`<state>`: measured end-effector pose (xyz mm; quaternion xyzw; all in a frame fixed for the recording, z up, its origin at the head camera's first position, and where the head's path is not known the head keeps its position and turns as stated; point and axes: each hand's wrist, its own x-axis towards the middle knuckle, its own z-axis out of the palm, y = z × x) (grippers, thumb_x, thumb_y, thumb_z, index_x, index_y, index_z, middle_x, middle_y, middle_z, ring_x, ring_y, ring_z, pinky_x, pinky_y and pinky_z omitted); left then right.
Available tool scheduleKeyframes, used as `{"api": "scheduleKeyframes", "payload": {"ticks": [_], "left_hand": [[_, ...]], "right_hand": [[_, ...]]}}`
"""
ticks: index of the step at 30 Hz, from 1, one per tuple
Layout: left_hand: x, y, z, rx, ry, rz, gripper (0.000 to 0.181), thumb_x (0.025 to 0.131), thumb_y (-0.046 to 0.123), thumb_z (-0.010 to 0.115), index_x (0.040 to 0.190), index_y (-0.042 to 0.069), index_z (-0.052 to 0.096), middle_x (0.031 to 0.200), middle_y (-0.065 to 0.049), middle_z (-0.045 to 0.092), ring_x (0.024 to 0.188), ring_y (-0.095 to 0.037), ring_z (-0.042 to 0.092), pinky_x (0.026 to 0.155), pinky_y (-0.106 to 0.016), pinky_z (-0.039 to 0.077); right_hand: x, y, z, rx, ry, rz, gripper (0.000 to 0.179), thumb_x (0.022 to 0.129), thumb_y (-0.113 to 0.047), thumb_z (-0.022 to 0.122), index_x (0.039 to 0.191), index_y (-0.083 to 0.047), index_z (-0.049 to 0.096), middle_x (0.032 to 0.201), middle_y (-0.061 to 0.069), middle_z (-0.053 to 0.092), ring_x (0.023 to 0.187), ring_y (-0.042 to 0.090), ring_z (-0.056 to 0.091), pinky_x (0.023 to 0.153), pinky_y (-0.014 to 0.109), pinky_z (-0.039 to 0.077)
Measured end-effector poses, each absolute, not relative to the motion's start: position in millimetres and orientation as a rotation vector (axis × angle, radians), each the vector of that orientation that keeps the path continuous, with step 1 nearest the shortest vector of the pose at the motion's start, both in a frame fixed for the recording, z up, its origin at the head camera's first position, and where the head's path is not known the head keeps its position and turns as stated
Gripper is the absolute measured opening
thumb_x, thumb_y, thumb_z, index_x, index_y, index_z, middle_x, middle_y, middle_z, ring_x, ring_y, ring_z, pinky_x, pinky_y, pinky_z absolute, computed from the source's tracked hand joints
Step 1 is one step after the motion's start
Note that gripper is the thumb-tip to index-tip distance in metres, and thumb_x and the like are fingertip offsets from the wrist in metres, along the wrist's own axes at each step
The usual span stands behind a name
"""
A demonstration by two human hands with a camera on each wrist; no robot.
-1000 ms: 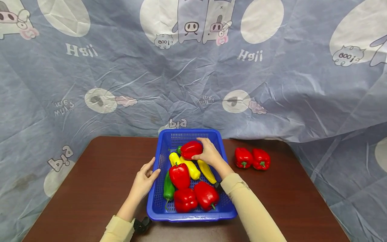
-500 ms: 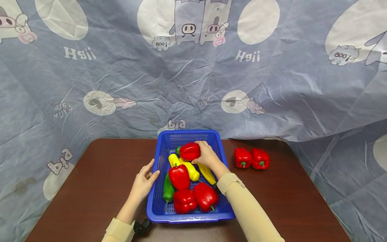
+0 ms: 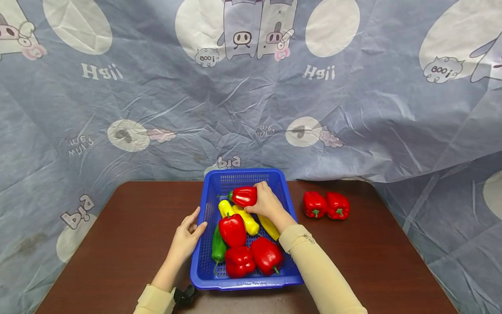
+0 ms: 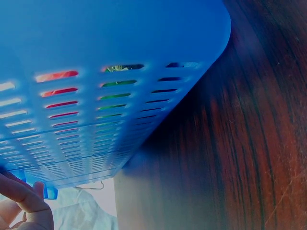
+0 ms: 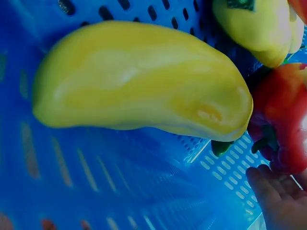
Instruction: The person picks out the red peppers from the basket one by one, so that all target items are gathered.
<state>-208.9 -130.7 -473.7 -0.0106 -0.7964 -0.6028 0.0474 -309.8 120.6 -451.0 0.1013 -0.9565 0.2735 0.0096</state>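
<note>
A red bell pepper (image 3: 245,196) lies toward the back of a blue perforated basket (image 3: 248,284). My right hand (image 3: 268,203) holds its right end, fingers behind and thumb in front. In the right wrist view, the fingertips of that hand (image 5: 283,196) are at the red pepper (image 5: 288,110), whose green stem faces out. A green tip (image 3: 230,196) shows at the pepper's left end, the rest hidden. My left hand (image 3: 185,235) rests at the basket's left rim, thumb on the edge and index finger stretched along the outside.
Inside the basket are yellow long peppers (image 3: 246,221), a separate yellow one (image 3: 268,226) by the right wall, a green long pepper (image 3: 218,246) and red bell peppers (image 3: 239,261) in front. Two more red bell peppers (image 3: 337,206) sit on the brown table (image 3: 376,257). Patterned grey cloth (image 3: 251,100) hangs behind.
My right hand and the red pepper in it have shifted slightly left within the basket. The left hand has stayed at the rim. The camera view has moved a little.
</note>
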Motion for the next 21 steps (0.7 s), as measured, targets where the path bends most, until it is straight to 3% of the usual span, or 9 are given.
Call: {"api": "scheduleKeyframes", "payload": {"ticks": [7,21], "left_hand": [[-208.9,-129.4,-474.9,-0.031,-2.413,-1.85,0.058,0.092,0.005,0.066,0.146,0.0,0.045,0.12,-0.024,0.054,0.065,0.0,0.058,0.058,-0.019,0.053],[-207.6,-129.8,-472.4,-0.009,-2.438,-1.85,0.059,0.093,0.006,0.066,0.147,0.001,0.044,0.123,-0.024,0.054,0.069,-0.005,0.06,0.06,-0.018,0.053]], "right_hand": [[-309.6,120.7,-447.8,0.239,-2.915,0.98,0.076,0.073,-0.035,0.085,0.129,0.001,0.049,0.12,0.018,0.053,0.104,0.032,0.059,0.094,0.045,0.054],[-303.2,124.6,-433.7,0.005,-2.737,1.256,0.074,0.078,-0.04,0.079,0.132,0.0,0.048,0.129,0.018,0.053,0.111,0.034,0.058,0.091,0.047,0.054]]}}
